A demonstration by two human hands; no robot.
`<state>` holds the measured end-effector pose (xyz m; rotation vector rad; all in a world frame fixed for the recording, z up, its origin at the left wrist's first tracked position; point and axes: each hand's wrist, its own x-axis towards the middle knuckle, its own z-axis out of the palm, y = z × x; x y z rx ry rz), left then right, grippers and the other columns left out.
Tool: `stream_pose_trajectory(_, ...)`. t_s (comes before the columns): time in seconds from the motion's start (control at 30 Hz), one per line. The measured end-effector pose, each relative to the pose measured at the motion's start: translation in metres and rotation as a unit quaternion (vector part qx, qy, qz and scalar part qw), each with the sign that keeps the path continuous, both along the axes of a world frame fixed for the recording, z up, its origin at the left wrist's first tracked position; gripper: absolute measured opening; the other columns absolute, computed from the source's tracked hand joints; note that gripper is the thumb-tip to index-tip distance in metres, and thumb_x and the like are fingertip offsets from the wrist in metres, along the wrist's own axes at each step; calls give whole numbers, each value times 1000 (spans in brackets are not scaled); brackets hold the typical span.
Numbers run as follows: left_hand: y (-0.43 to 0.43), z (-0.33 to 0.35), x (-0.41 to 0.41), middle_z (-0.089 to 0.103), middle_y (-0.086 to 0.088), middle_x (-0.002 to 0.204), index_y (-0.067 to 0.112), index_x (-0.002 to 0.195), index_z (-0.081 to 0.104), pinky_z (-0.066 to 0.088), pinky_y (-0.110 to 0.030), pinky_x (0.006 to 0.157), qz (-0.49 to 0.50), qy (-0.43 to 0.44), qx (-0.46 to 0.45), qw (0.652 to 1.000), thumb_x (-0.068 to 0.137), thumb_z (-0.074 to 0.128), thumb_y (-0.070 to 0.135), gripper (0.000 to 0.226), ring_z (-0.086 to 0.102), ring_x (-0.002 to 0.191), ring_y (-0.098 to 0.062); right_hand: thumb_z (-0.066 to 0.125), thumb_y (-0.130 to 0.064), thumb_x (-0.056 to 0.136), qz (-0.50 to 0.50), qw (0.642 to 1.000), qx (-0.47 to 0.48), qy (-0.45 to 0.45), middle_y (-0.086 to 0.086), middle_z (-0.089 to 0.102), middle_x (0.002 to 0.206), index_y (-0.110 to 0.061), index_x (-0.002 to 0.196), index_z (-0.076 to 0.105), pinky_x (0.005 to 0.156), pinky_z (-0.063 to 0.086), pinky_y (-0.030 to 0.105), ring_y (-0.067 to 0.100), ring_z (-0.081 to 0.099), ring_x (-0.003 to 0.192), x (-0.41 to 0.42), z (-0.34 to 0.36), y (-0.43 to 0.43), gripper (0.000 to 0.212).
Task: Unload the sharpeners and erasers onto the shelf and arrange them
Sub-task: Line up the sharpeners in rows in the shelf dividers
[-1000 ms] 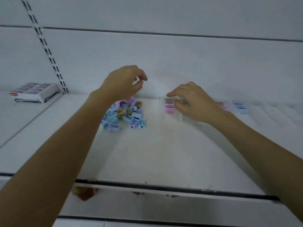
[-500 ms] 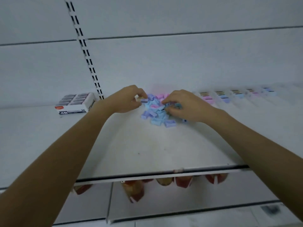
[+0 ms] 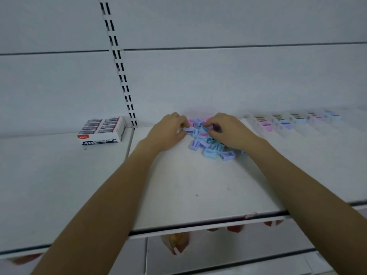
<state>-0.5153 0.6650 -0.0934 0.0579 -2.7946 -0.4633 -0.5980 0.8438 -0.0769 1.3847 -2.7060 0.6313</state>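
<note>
A loose pile of small pastel sharpeners, blue, purple and pink, lies on the white shelf near the back wall. My left hand is at the pile's left edge and pinches a purple sharpener between thumb and fingers. My right hand rests on the pile's right side with curled fingers pinching among pink and blue pieces. An open box of erasers, marked 4B, stands on the shelf at the left.
A row of clear trays with sorted sharpeners runs along the back to the right. A slotted upright climbs the back wall. Red-packaged goods hang below the shelf's front edge.
My right hand moved left from the clear trays onto the pile. My left hand came down to the pile and took hold of a purple sharpener. The view shifted left.
</note>
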Motion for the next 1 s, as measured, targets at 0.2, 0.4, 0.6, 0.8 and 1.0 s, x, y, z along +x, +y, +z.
stream_pose_trajectory(0.2, 2, 8, 1, 48, 3, 94, 11, 102, 58, 36, -25, 74, -33, -30, 11, 999, 88, 54, 16, 16, 46, 85, -13, 57, -4, 85, -17, 990, -136, -38, 3, 51, 101, -13, 117, 58, 73, 37, 13, 15, 54, 85, 0, -3, 11, 33)
stream_pose_trajectory(0.4, 5, 13, 11, 53, 3, 97, 18, 85, 52, 37, -13, 63, 0, 14, 126, 992, 85, 62, 19, 10, 52, 85, -11, 53, 3, 85, 3, 991, -133, -12, 0, 43, 106, -10, 125, 55, 72, 27, -7, 9, 45, 87, 2, -5, 7, 42)
stream_pose_trajectory(0.6, 19, 26, 17, 58, 6, 83, 22, 87, 50, 50, -24, 70, -36, 41, 331, 942, 81, 68, 10, 23, 59, 72, -12, 53, 0, 86, 14, 988, -154, 4, 1, 43, 107, -10, 121, 58, 75, 25, -7, 6, 42, 92, 6, -3, 7, 37)
stream_pose_trajectory(0.8, 21, 32, 21, 65, -3, 88, 24, 116, 53, 51, -29, 87, -76, 29, 416, 906, 93, 51, 7, 28, 63, 77, -11, 57, 1, 82, 21, 975, -213, -53, 0, 50, 100, -11, 110, 52, 70, 35, 1, 13, 49, 88, 11, -2, 8, 31)
stream_pose_trajectory(1.0, 18, 31, 21, 69, 0, 88, 23, 114, 56, 52, -23, 85, -76, 10, 441, 894, 88, 57, 3, 33, 66, 78, -5, 58, -1, 84, 18, 969, -232, -78, -3, 54, 97, -16, 103, 50, 70, 34, -2, 9, 52, 88, 11, -4, 7, 25)
